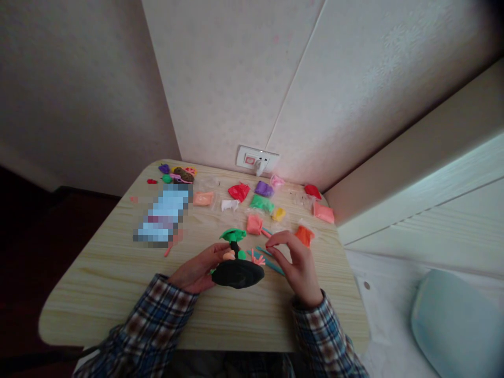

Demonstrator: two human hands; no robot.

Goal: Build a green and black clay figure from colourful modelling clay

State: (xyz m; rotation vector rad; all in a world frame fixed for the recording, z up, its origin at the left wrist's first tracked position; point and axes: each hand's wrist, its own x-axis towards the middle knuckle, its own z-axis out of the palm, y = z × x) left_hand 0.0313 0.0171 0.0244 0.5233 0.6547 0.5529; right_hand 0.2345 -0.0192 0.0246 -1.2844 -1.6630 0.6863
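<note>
My left hand (200, 266) is closed around the side of a clay model (235, 274). The model has a wide black disc, a black stem, a green leafy top and small peach and green lumps. To its right, my right hand (294, 264) is held in a pinch, thumb and forefinger together. Whatever sits between those fingertips, if anything, is too small to make out. A bunch of thin pink clay strands (256, 258) shows between the model and my right hand. Blue modelling tools (274, 267) lie on the table, partly hidden behind my right hand.
Clay packets lie across the back of the wooden table (118, 283), among them red (239, 191), purple (264, 188), green (262, 203) and orange (304, 236) ones. A blurred phone-like screen (163, 214) is at left. Behind it sit small clay pieces (184, 175). A plug fills a wall socket (258, 159).
</note>
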